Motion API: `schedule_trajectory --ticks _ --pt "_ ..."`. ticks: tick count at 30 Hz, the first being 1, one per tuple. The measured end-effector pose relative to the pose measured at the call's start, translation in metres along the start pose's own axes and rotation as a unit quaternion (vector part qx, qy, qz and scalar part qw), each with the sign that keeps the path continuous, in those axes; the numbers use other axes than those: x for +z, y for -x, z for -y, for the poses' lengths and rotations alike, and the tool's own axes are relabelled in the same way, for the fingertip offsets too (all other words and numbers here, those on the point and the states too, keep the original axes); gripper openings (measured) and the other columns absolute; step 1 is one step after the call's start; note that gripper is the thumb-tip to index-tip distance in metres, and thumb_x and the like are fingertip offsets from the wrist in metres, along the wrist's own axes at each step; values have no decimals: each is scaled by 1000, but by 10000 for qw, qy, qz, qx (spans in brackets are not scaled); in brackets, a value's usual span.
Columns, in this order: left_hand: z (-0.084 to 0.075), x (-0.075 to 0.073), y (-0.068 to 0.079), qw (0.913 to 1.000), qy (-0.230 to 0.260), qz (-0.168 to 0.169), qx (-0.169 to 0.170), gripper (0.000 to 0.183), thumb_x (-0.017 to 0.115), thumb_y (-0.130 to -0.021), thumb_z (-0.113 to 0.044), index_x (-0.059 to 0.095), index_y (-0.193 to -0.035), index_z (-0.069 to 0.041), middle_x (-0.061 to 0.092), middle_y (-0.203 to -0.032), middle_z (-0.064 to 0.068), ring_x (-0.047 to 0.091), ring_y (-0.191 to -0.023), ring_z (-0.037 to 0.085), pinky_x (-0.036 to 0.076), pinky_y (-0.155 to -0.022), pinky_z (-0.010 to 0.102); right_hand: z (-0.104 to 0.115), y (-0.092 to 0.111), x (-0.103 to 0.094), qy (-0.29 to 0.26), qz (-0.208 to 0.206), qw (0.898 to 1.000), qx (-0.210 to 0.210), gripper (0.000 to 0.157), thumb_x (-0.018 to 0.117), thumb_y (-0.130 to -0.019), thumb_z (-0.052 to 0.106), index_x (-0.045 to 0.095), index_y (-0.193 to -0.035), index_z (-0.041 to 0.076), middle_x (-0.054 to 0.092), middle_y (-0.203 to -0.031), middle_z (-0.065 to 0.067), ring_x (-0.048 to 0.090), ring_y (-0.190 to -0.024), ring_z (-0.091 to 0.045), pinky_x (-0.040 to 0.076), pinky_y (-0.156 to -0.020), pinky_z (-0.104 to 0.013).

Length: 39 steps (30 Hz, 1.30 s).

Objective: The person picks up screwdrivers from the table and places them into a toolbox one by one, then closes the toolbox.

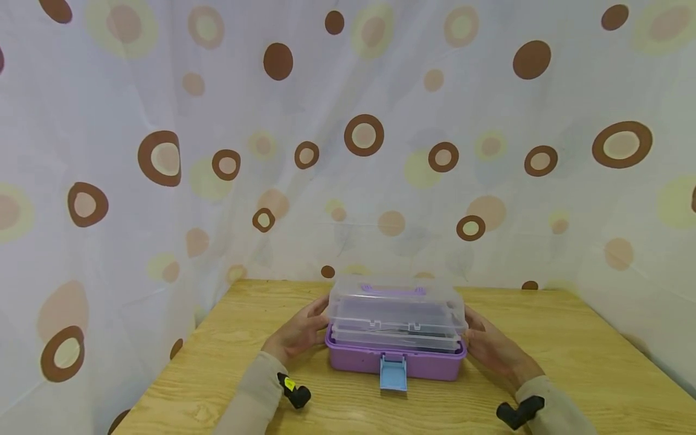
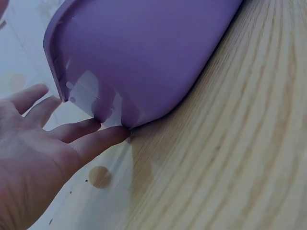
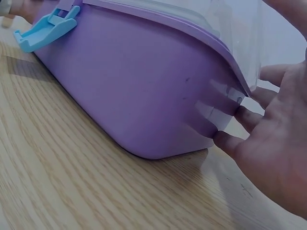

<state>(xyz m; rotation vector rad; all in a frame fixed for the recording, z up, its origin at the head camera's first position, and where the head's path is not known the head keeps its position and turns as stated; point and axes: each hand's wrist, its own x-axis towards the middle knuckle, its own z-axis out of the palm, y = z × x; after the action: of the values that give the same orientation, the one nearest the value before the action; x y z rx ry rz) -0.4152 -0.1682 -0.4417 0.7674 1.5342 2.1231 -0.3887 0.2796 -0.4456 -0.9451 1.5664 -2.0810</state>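
A purple storage box [image 1: 359, 359] with a clear plastic lid [image 1: 348, 302] stands upright on the wooden table. The light blue latch [image 1: 393, 373] at its front hangs down, unfastened. Through the lid I see clear trays and some dark items inside. My left hand [image 1: 300, 332] is at the box's left end; in the left wrist view, its extended fingertips touch the purple wall [image 2: 144, 52] near the bottom. At the opposite end is my right hand [image 1: 492, 349]. Its fingertips [image 3: 228, 141] rest against the purple side in the right wrist view, thumb raised beside the lid.
The pale wooden table [image 1: 522, 320] extends on both sides of the box. A white curtain [image 1: 413, 199] with brown and yellow circles hangs behind the table and along its left and right sides. Black camera mounts [image 1: 293, 391] are worn on both wrists.
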Motion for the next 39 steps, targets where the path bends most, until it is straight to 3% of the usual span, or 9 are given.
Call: schedule_trajectory --ticks 7,16,23,28,39 --pt "1 -3 3 9998 169 66 -24 89 66 -98 -5 11 -167 -10 6 -173 7 49 -135 32 42 -110 53 -2 1 -3 5 64 9999 111 90 52 -103 -2 -13 -164 8 15 -165 -2 37 -145 -12 35 -116 -35" --pt "3 -7 8 9997 46 145 -201 104 75 -89 2 8 -167 -12 -1 -173 10 44 -139 39 42 -111 51 -6 3 -7 233 185 9986 433 107 62 -99 1 -25 -160 11 -23 -165 -16 35 -141 2 33 -116 -31" --pt "2 -7 10 9994 2 160 -295 104 73 -89 5 7 -167 -12 2 -172 12 41 -142 36 42 -111 49 -5 4 -6 411 117 9976 542 113 68 -97 5 -26 -159 9 -27 -166 -18 38 -137 6 35 -114 -28" --pt "0 -7 10 9993 -67 172 -322 104 74 -89 5 8 -167 -13 0 -172 14 47 -138 37 44 -109 50 -4 3 -6 377 47 9975 587 114 69 -96 3 -26 -159 10 -28 -166 -18 38 -136 7 36 -113 -27" --pt "-3 -7 7 9986 -95 388 -345 111 78 -86 6 6 -168 -16 2 -172 15 39 -144 38 42 -110 52 -2 3 -8 30 457 9980 436 115 67 -97 0 -26 -161 18 -33 -164 -14 32 -145 -3 33 -117 -34"
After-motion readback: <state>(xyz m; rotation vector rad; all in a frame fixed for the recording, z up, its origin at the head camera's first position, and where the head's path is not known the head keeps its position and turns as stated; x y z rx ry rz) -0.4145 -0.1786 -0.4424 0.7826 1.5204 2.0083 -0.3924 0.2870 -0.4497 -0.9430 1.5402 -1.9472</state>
